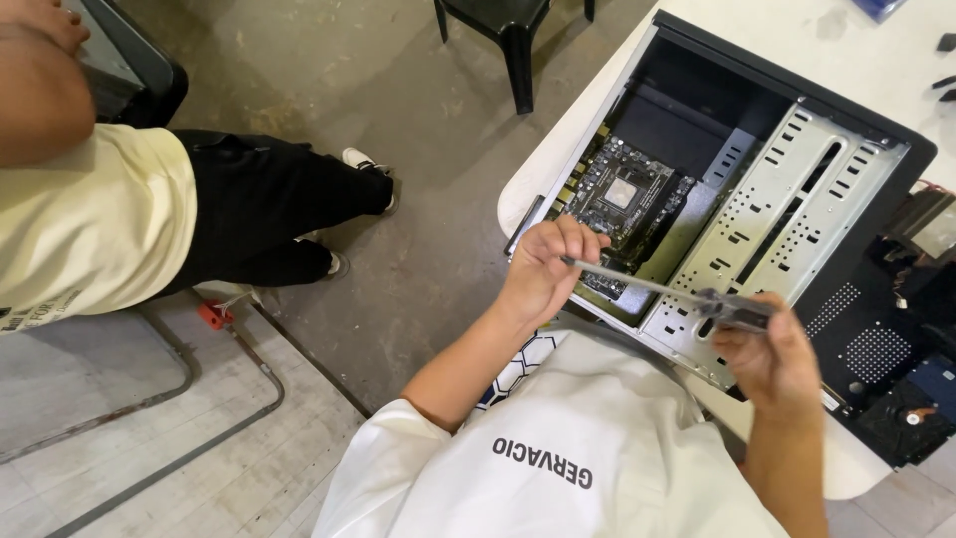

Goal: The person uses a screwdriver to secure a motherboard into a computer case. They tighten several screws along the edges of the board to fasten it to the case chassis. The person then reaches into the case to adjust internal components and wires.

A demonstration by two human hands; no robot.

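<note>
I look down on an open computer case lying on its side on a white worktop, its motherboard exposed at the left end. My left hand is curled, its fingers pinching the tip end of a screwdriver above the case's near edge. My right hand is closed round the screwdriver's translucent handle, so the tool spans both hands, nearly level, over the perforated metal tray of the case. A hard drive and loose parts lie on the worktop just right of the case. The floor is stained grey concrete; toward the lower left it gives way to pale tiles crossed by a bent metal pipe. A black chair stands beyond the worktop. A 2nd person, in a cream shirt and black trousers, sits at the left, well apart from the case.
</note>
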